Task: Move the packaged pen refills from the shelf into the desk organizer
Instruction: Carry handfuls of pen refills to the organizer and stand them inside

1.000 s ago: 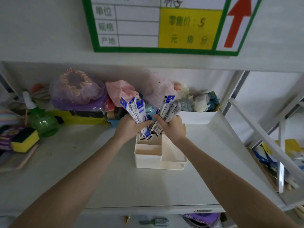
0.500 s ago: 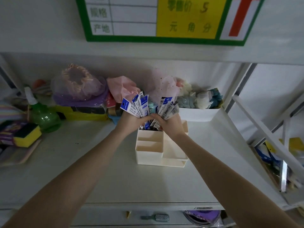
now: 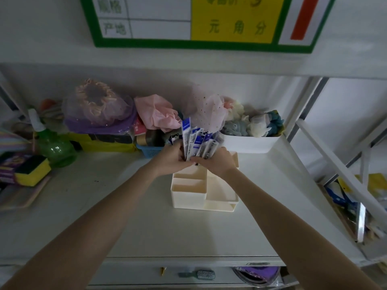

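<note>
Shelf (image 3: pixel 125 216) surface bare in front of and left of the desk organizer (image 3: pixel 201 195): open approach from the near edge. Behind it, blue basket (image 3: pixel 149 151) and white bin (image 3: pixel 249 143) stand close, blocking the rear. Green spray bottle (image 3: pixel 54 147) and sponge (image 3: pixel 33 172) crowd the far left; upper shelf board (image 3: pixel 209 59) caps headroom.

The desk organizer (image 3: pixel 204 193) sits on the shelf (image 3: pixel 146 227) in front of me, near the middle. My left hand (image 3: pixel 170 161) and right hand (image 3: pixel 217 163) meet over its back compartments, holding the packaged pen refills (image 3: pixel 195 141) upright between them. Behind on the right stands a bin (image 3: pixel 249 144); a basket (image 3: pixel 149 151) lies behind on the left. Far left, a spray bottle (image 3: pixel 51 143) stands behind a sponge (image 3: pixel 31 172).
</note>
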